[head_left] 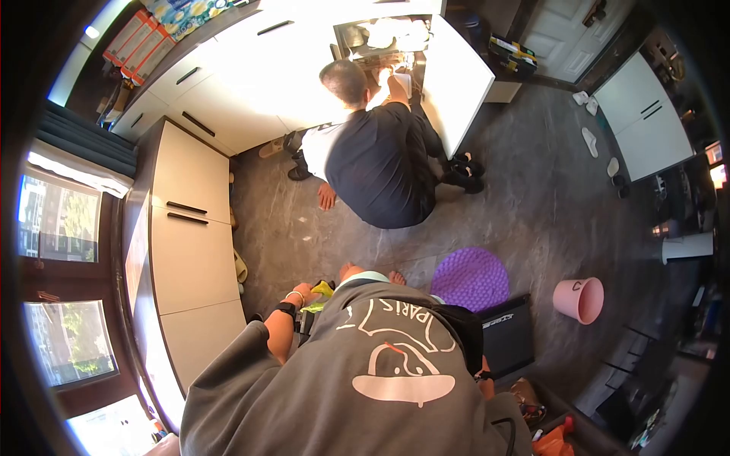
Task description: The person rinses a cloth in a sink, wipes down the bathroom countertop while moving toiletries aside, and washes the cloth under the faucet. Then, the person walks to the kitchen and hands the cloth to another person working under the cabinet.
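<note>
My left hand [304,292], below a dark wristwatch [287,308], is closed at a bright yellow-green thing [322,289] beside my leg. That thing's kind is unclear, as my shirt and arm cover part of it. Of my right hand [485,374], only a sliver of skin near the wrist shows at my right side; its fingers are hidden by my grey shirt [304,395]. A black board-like item with white lettering [508,334] lies close to that side. My bare foot [397,278] rests on the grey floor.
Ahead, another person [380,163] crouches at a cabinet with its white door [456,83] swung open, one hand on the floor. A purple round mat [470,280] and a pink bin [578,299] stand to my right. A white cabinet [194,258] lines the left.
</note>
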`<state>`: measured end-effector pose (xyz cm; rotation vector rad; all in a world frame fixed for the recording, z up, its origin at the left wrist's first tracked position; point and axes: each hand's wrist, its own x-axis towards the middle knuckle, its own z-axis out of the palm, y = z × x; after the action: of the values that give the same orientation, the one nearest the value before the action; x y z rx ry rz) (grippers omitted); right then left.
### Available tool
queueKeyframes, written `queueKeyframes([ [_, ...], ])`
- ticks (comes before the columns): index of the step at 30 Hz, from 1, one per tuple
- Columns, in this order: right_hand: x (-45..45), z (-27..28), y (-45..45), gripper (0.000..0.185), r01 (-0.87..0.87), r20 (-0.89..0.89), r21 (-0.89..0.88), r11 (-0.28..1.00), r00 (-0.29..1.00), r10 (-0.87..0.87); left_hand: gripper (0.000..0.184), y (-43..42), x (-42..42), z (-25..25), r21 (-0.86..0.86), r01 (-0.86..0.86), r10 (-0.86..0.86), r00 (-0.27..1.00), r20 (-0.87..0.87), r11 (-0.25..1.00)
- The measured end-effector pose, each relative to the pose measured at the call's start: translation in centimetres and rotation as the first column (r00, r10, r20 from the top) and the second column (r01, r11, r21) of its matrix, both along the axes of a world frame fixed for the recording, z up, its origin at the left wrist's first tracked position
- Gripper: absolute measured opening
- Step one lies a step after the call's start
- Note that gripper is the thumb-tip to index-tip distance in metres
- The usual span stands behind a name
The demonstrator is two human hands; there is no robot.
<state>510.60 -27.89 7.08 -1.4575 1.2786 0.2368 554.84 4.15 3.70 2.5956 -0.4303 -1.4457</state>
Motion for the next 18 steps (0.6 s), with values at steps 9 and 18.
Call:
queueKeyframes([
  [9, 0.8, 1.7, -0.4, 0.032, 0.135, -0.101, 0.08, 0.988, 0.987, -0.127, 0.044, -0.5, -0.8, 0.5, 0.044, -0.033, 0.033, 0.999, -0.002, 0.998],
  [18, 0.5, 1.4, -1.1, 0.03, 0.103, -0.09, 0.107, 0.989, 0.992, -0.094, 0.046, 0.3, -1.9, -1.5, 0.032, 0.054, -0.055, 0.998, 0.036, 0.998],
])
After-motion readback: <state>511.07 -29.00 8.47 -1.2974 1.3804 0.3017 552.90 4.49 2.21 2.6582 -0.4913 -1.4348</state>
